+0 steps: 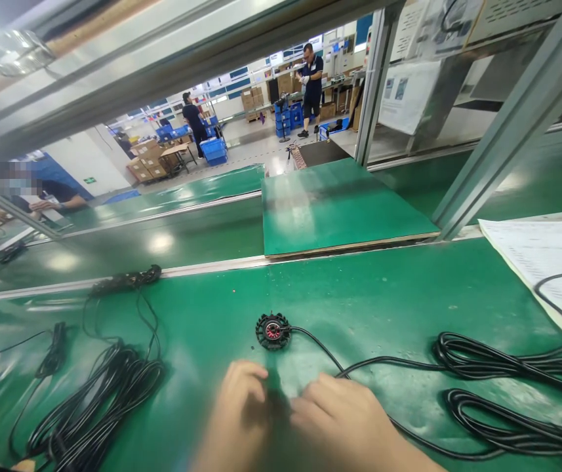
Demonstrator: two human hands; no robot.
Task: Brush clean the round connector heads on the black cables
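Observation:
A round black motor stator [273, 330] with a red and silver centre lies on the green bench, just beyond my hands. From its middle a black cable [317, 341] runs right and passes by or under my right hand. My left hand [241, 410], blurred, hovers near the stator with its fingers loosely bent and nothing visible in them. Opposite it, my right hand [342, 416] is curled with its knuckles up; its fingertips point left, and what they hold, if anything, is hidden. Neither hand touches the stator.
Coiled black cables [501, 357] lie at right, beside printed sheets [551, 275]. More tangled cable [98, 393] is at left. A raised green board [340, 210] bridges the channel behind the bench. A metal post [507, 124] stands at right. Several people work beyond.

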